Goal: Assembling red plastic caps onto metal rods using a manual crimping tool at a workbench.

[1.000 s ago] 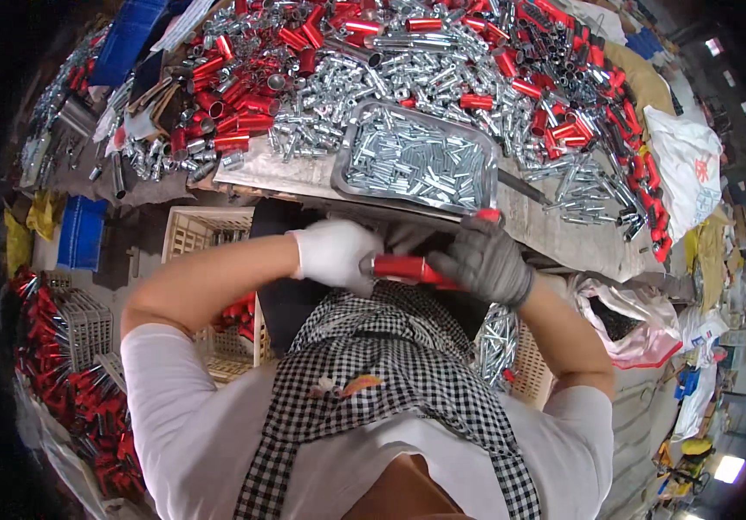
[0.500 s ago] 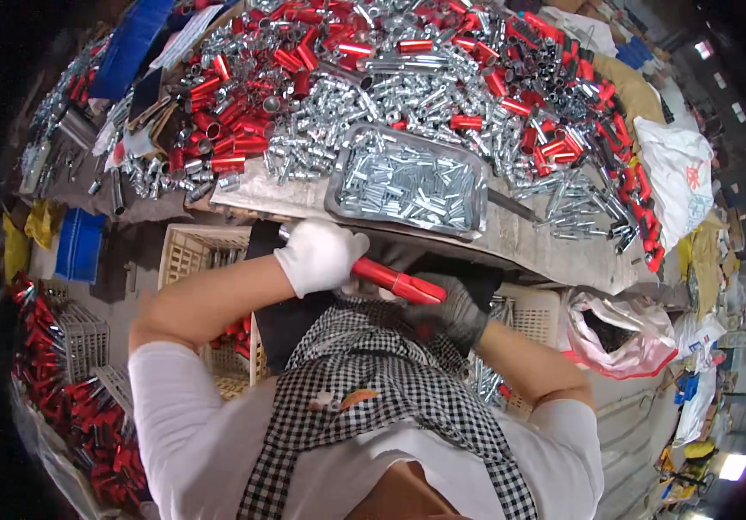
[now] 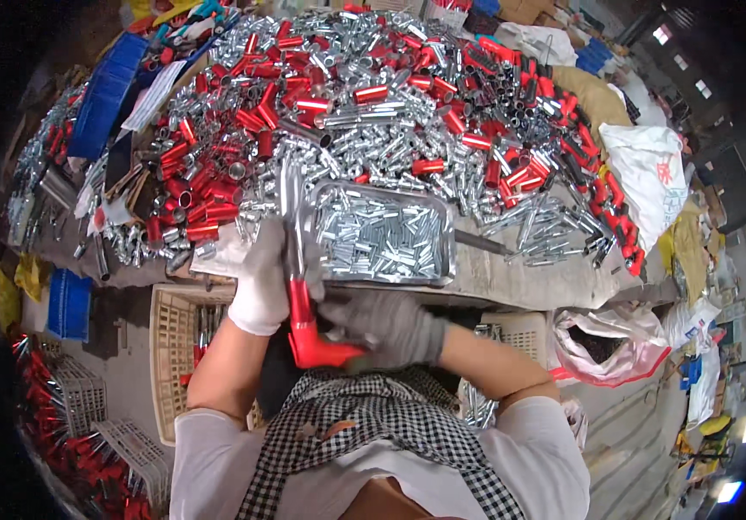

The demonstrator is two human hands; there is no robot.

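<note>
In front of my apron is a tool with a red, bent handle (image 3: 302, 325) and a long silvery metal shaft (image 3: 291, 195) pointing away from me. My left hand (image 3: 262, 273), in a white glove, is closed around the shaft side, just above the red part. A dark grey glove covers my right hand (image 3: 390, 328), which lies against the bent lower end of the handle; motion blurs its fingers. The shaft's upper part runs along the left rim of a metal tray (image 3: 453, 251) full of small silvery pins (image 3: 377, 230).
Behind the tray rises a heap of red tubes and silvery metal parts (image 3: 364, 139) on the bench (image 3: 512, 282). Cream plastic crates (image 3: 163, 347) stand below the bench edge. A white sack (image 3: 650, 186) is at right, an open sack (image 3: 607, 347) below it. Red-handled pieces (image 3: 87, 459) lie at lower left.
The tool has swung from lying sideways at my waist to pointing away over the bench. My left hand has moved left, and my right hand has shifted left and back along the handle.
</note>
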